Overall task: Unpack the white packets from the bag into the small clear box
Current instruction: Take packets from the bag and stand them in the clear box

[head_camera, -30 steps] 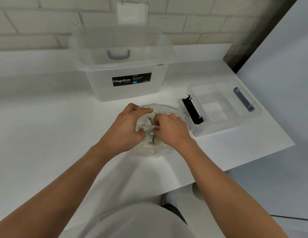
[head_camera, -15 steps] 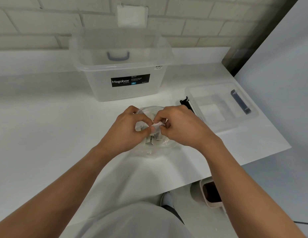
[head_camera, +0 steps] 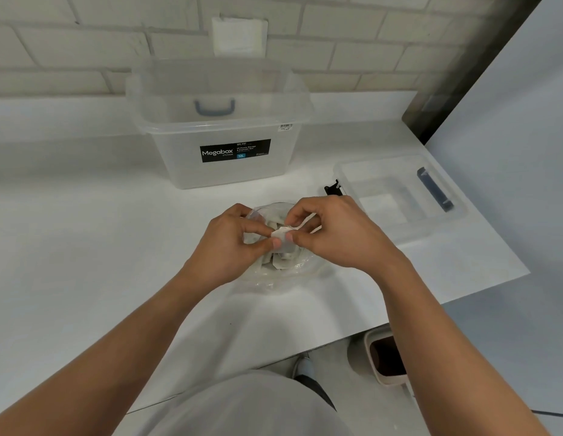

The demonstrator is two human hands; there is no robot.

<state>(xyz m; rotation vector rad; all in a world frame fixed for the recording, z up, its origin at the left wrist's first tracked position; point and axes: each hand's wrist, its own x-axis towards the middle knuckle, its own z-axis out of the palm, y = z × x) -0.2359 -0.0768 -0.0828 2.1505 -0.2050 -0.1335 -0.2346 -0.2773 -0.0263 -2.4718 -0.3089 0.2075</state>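
A clear plastic bag (head_camera: 281, 272) lies on the white table in front of me, with several white packets (head_camera: 281, 261) inside. My left hand (head_camera: 229, 247) grips the bag's left rim. My right hand (head_camera: 333, 234) pinches a white packet (head_camera: 281, 235) between thumb and fingers, just above the bag's mouth. The small clear box (head_camera: 399, 228) stands open to the right of my right hand, with a black latch at its near left end and a dark blue latch at its far end. A white patch shows on its floor; I cannot tell what it is.
A large clear Megabox tub (head_camera: 217, 130) stands behind the bag, against the brick wall. The table edge (head_camera: 462, 297) runs diagonally close on the right. Below it on the floor stands a small bin (head_camera: 385, 357). A dark post (head_camera: 456, 77) rises at the far right corner.
My right hand has come up out of the bag with a packet pinched in its fingers. The left hand stays on the bag's rim.
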